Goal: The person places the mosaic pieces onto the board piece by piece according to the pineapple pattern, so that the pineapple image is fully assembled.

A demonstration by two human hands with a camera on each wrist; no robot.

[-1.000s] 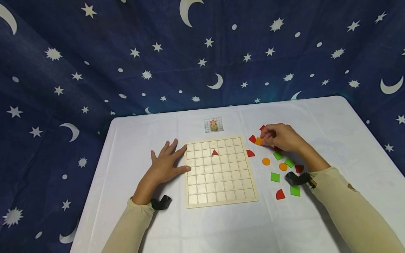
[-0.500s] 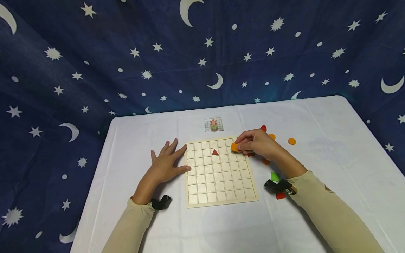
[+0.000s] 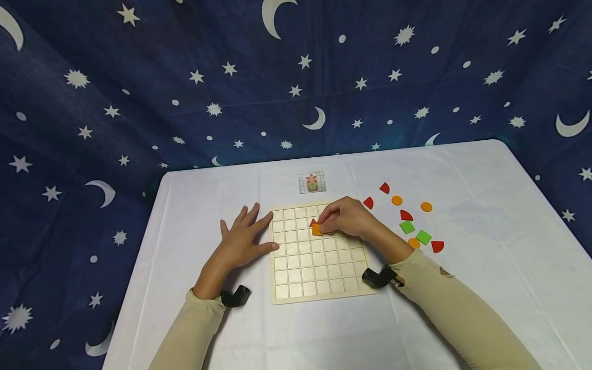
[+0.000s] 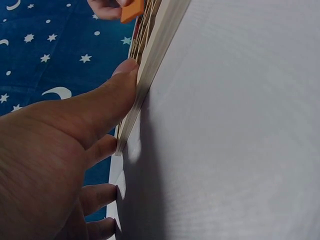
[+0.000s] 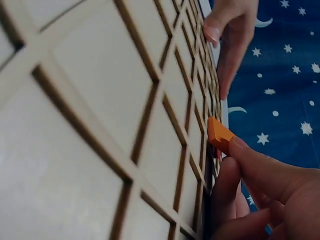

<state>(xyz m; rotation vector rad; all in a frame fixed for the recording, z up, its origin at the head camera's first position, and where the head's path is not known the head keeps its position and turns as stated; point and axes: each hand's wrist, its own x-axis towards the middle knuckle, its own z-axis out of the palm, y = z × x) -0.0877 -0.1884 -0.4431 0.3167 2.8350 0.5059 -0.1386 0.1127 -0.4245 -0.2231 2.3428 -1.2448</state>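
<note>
My right hand [image 3: 347, 218] pinches an orange square tile [image 3: 317, 229] between thumb and fingers, close over the wooden grid board [image 3: 324, 272]. Just beyond the tile, a red triangle tile [image 3: 313, 222] sits in a cell near the board's far side, partly covered in the head view. My left hand [image 3: 241, 241] lies with fingers spread at the board's left edge. In the left wrist view its thumb [image 4: 117, 92] rests on the board's rim, and other fingers touch the white cloth. The right wrist view shows the orange tile [image 5: 219, 135] tilted over the cells.
Right of the board lie loose tiles: red quarter circles [image 3: 406, 215], orange circles [image 3: 426, 206] and green squares [image 3: 423, 237]. A small pattern card [image 3: 312, 182] lies beyond the board. A dark blue curtain [image 3: 259, 77] with moons and stars hangs behind the white table [image 3: 222, 180].
My right hand has picked the orange square tile from the loose pieces and carried it left, over the board, to just below the red triangle. The left hand has stayed still.
</note>
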